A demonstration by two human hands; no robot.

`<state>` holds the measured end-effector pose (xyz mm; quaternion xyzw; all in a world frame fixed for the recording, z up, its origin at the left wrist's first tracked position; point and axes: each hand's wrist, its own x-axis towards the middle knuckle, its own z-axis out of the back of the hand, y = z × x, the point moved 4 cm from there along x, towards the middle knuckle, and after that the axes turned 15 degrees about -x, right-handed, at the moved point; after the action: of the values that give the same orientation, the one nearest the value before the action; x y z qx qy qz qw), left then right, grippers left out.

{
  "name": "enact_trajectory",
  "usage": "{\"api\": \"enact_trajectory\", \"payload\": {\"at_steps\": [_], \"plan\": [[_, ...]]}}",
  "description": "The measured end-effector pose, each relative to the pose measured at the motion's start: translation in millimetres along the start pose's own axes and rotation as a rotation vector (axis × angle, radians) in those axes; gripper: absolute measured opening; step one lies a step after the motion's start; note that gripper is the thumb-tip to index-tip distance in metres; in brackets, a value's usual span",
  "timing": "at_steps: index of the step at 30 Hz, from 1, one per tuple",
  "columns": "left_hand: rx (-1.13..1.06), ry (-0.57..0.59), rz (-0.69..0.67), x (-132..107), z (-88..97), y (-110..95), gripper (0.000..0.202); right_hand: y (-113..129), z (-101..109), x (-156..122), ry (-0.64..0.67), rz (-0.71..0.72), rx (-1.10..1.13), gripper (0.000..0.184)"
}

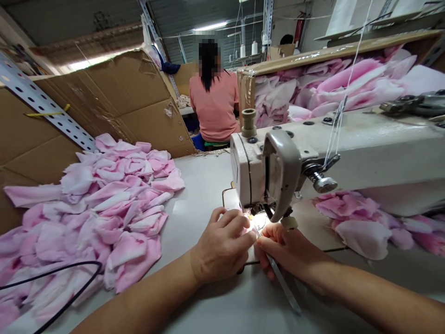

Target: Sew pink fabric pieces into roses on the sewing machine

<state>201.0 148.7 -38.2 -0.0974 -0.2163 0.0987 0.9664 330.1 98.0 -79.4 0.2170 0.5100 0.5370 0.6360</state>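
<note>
A sewing machine [252, 167] stands in front of me, its small lamp lighting the needle area. My left hand [224, 243] is curled at the left of the needle, fingertips bent down over a small bit of pink fabric [246, 226], mostly hidden by the fingers. Close beside it, under the machine head, my right hand [290, 248] is closed around a thin grey, stick-like tool [283, 280]. One end of the tool points to the lit needle area, the other slants down toward me. Its exact kind is unclear.
Pink and white fabric pieces [114, 208] are heaped on the left of the table; more fabric [368, 222] lies behind the machine arm. A black cable [79, 264] loops at lower left. Cardboard [121, 93] walls the far side. A person [213, 102] sits ahead, back turned.
</note>
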Motion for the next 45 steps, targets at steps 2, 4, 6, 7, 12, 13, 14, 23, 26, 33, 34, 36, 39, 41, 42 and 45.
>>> {"api": "enact_trajectory", "payload": {"at_steps": [2,4,6,7,12,13,14,23,26,33,34,36,39,41,42,45], "plan": [[0.036,0.046,0.027,-1.1,-2.0,-1.2,0.012,0.2,0.7,-0.6,-0.005,-0.009,-0.007,0.031],[0.090,0.050,0.051,-2.0,-4.6,-0.4,0.007,0.6,1.1,-1.1,-0.007,-0.016,-0.008,0.031],[0.114,0.026,0.059,-2.4,-7.1,0.5,0.006,1.2,1.3,-1.1,-0.007,-0.025,0.009,0.029],[0.105,0.008,0.065,-2.3,-7.9,0.8,0.009,1.8,1.5,-0.9,-0.008,-0.027,0.024,0.029],[-0.073,-0.086,0.128,-0.3,-5.8,-0.6,0.017,8.8,4.6,1.7,-0.007,-0.003,0.095,0.027],[-0.111,-0.089,0.133,0.0,-5.2,-1.2,0.018,10.2,5.4,2.2,-0.010,0.001,0.106,0.027],[-0.141,-0.090,0.135,0.2,-4.6,-1.8,0.019,11.2,6.0,2.6,-0.013,0.004,0.118,0.027],[-0.185,-0.053,0.126,-1.6,-6.8,-1.3,0.018,9.0,4.1,0.8,-0.009,0.005,0.191,0.025],[-0.188,-0.053,0.129,-1.8,-6.9,-1.8,0.018,8.9,3.2,1.2,0.001,-0.017,0.216,0.025],[-0.228,-0.034,0.134,-2.8,-6.5,0.6,0.020,10.3,3.6,0.7,-0.018,-0.030,0.222,0.025],[-0.238,-0.030,0.138,-2.9,-6.2,1.8,0.019,10.3,3.5,0.6,-0.016,-0.024,0.219,0.024],[-0.230,-0.028,0.155,-3.1,-5.6,4.8,0.016,10.5,3.1,0.7,-0.009,-0.013,0.202,0.026],[-0.121,-0.040,0.189,-2.6,-5.4,9.5,0.011,9.3,2.3,1.9,-0.004,-0.041,0.183,0.027],[-0.055,-0.027,0.195,-1.2,-6.3,11.3,0.009,7.6,1.5,3.0,-0.004,-0.065,0.186,0.026],[-0.043,-0.017,0.194,-0.1,-6.6,11.9,0.010,6.9,1.1,3.5,-0.003,-0.070,0.189,0.026],[-0.077,-0.019,0.194,3.6,-5.3,13.5,0.019,5.5,0.0,4.7,0.003,-0.061,0.185,0.026]]}}
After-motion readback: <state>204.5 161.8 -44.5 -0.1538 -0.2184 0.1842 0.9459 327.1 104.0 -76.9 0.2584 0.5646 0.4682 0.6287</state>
